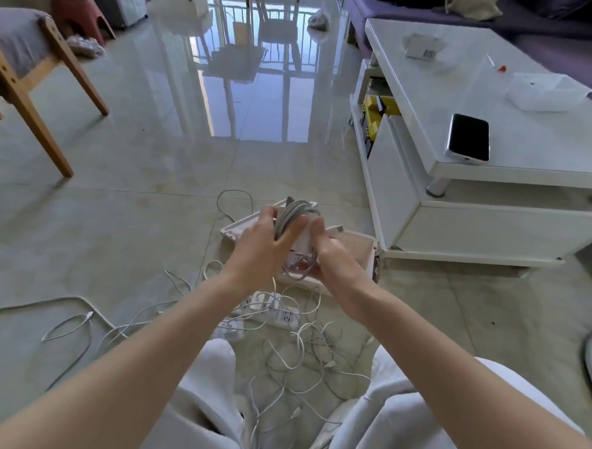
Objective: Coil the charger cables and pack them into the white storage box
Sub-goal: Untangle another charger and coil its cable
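My left hand (269, 243) grips a grey coiled cable (293, 214), its loops wound over my fingers, held above the white storage box (361, 258) on the floor. My right hand (324, 250) is right beside the coil, fingers curled at its right side; what they pinch is hidden. The box stands open with its lid (239, 228) tilted at the left, and pale cables lie inside it. Several loose white cables (298, 358) lie tangled on the floor between my knees, beside a white power strip (273, 312).
A white coffee table (530, 168) stands close on the right with a phone (469, 138) and a clear container (548, 91) on it. A wooden chair (27, 83) stands at the left. One long cable (66, 318) trails across the tiled floor at the left.
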